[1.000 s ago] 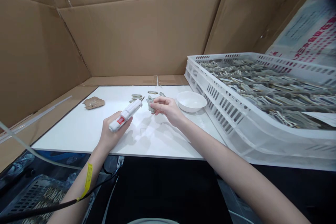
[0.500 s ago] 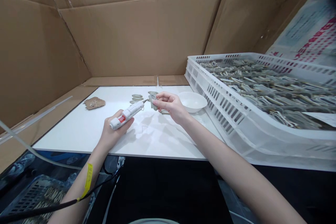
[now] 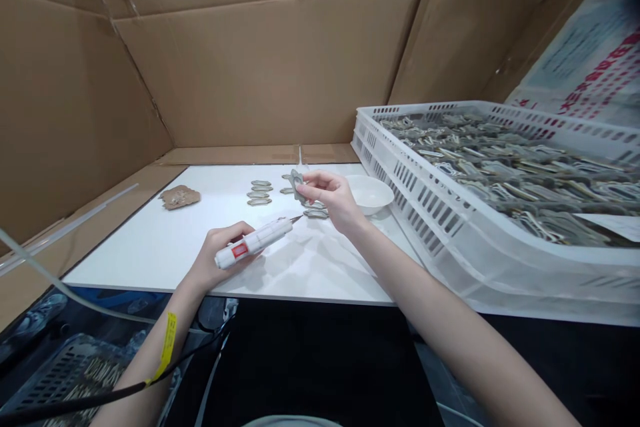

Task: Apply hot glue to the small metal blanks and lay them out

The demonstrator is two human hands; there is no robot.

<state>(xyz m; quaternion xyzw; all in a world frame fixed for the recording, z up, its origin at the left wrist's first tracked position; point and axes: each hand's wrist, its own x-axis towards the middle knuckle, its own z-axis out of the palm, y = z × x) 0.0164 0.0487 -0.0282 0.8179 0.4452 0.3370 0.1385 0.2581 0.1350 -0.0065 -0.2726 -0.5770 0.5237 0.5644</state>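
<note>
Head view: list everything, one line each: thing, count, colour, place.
board: one, white, centre
pen tool: one, white with red label, in left hand
held piece: one, grey, pinched in right hand
loose pieces: several, grey, on board near right hand
bowl: one, white, just right of right hand
crate: one, white, right, full of grey pieces
scrap: one, brown, board's far left
cardboard walls: several, brown, around board
printed sheet: one, white with red text, top right
cable: one, black, bottom left
wristband: one, yellow, left forearm
left hand: grips pen tool
right hand: holds held piece
</note>
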